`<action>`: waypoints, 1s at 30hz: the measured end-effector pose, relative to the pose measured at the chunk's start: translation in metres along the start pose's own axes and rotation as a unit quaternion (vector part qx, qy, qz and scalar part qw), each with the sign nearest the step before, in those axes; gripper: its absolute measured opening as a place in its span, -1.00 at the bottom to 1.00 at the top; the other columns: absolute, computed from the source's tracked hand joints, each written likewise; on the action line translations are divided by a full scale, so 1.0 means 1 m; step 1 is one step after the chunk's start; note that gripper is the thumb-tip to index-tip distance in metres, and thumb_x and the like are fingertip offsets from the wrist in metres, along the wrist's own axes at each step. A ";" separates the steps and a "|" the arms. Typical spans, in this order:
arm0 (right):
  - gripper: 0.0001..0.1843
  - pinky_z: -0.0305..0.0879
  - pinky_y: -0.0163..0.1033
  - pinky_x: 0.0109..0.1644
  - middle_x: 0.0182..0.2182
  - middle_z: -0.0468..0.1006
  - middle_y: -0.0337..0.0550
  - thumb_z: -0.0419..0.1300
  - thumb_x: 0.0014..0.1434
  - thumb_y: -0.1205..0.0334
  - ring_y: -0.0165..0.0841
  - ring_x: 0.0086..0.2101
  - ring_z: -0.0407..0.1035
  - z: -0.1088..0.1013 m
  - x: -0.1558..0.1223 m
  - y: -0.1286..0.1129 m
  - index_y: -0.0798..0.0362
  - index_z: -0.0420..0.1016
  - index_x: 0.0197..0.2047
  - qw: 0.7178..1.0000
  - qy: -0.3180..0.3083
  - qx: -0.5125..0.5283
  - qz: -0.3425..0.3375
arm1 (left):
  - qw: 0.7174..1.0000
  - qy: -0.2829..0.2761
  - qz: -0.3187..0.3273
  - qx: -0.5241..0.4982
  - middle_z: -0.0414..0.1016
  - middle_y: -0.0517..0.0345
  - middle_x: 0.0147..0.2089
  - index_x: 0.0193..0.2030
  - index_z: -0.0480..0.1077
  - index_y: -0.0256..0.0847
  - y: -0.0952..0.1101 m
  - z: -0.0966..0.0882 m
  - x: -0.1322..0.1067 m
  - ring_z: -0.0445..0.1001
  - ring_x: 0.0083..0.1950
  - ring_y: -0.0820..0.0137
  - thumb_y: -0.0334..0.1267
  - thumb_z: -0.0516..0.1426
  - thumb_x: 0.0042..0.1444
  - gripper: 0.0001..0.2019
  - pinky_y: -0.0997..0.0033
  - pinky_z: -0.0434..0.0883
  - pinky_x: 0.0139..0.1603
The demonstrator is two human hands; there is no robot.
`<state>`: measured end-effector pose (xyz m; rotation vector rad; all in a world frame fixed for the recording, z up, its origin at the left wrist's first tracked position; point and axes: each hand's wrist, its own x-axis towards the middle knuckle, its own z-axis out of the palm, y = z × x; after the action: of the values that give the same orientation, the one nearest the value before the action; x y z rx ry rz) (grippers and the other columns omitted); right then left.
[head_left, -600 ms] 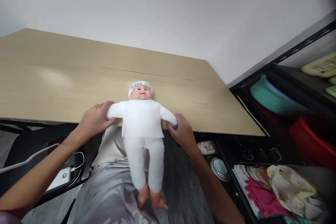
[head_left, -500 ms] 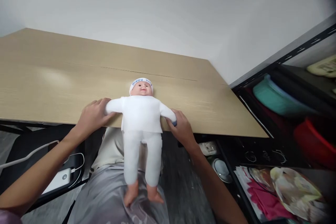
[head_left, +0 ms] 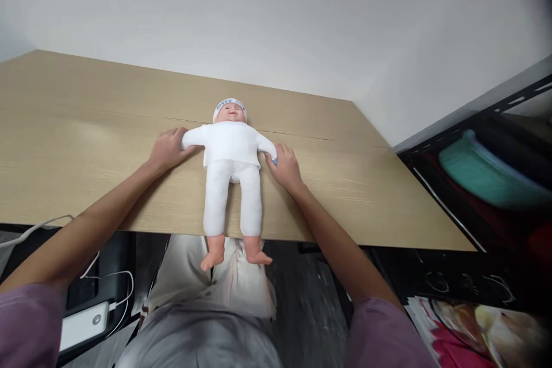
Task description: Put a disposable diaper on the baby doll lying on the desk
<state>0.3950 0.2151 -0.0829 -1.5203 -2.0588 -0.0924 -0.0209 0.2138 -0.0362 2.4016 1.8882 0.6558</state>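
Doll (head_left: 232, 167) lies face-up on table (head_left: 86, 144), feet past table's near edge. L hand (head_left: 167, 149) & R hand (head_left: 284, 165) each curl round a doll arm. Risk: if grip slackens, overhanging legs prob drag it off.

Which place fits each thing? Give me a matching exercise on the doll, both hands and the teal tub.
Things:
1 doll
2 left hand
3 right hand
4 teal tub

Places:
A in the dark shelf at the right
B holding the doll's arm nearer that shelf
C face up on the wooden table, feet past its near edge
D holding the doll's arm farther from that shelf

Pairs: 1-C, 2-D, 3-B, 4-A
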 end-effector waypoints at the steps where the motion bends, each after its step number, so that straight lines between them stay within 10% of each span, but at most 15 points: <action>1: -0.43 0.38 0.18 0.30 0.13 0.62 0.27 -0.02 0.60 -0.08 0.09 0.10 0.43 0.005 0.011 0.005 0.16 0.49 0.34 1.000 0.000 0.002 -0.006 | 1.000 0.006 0.000 0.002 0.60 -0.28 0.24 0.34 0.42 -0.31 -0.004 0.004 0.011 0.49 0.18 -0.01 0.34 0.12 0.45 -0.28 0.09 0.32 0.26; 12: -0.32 0.45 0.18 0.30 0.18 0.67 0.22 0.04 0.57 -0.29 0.09 0.12 0.52 0.043 0.083 0.049 0.10 0.53 0.35 0.996 0.029 0.081 -0.028 | 0.997 0.075 0.022 0.010 0.65 -0.23 0.11 0.27 0.53 -0.26 -0.034 0.046 0.104 0.53 0.14 -0.07 0.36 0.14 0.42 -0.31 0.01 0.36 0.23; 30: -0.26 0.51 0.11 0.12 0.09 0.73 0.17 0.21 0.44 -0.38 0.03 -0.05 0.58 0.032 0.082 0.075 0.07 0.53 0.34 0.994 -0.014 0.108 -0.023 | 0.996 0.020 0.056 -0.062 0.63 -0.16 0.35 0.49 0.45 -0.12 -0.079 0.029 0.090 0.55 0.34 -0.12 0.51 0.19 0.29 -0.12 -0.03 0.46 0.35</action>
<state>0.4339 0.3241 -0.0904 -1.3498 -2.0524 0.1302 -0.0682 0.3261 -0.0553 2.4479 1.6820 0.8084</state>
